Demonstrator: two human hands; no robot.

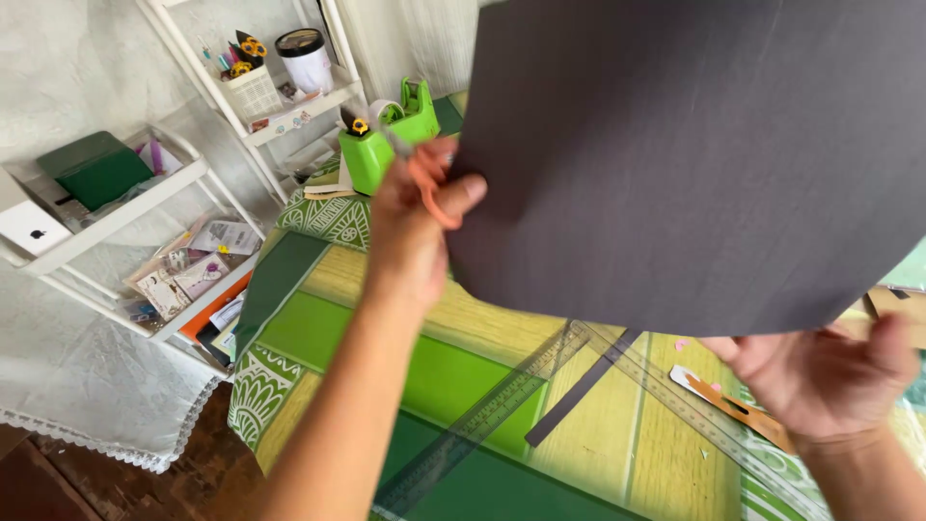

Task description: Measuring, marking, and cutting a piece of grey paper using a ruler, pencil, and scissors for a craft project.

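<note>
Holding orange scissors point(431, 198) at the edge of a dark sheet point(694, 154), your left hand point(415, 227) grips their handles. Your right hand point(820, 371) clasps the sheet's lower edge above a clear ruler point(502, 410).

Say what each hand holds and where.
Left hand: orange-handled scissors, fingers through the handle loops. Right hand: dark grey sheet, by its lower edge.

White box point(27, 230) sitting at the left end of the upper shelf point(135, 207), dark mark on its face. Flat card packets point(188, 270) lying on the shelf below, pale with small prints.
</note>
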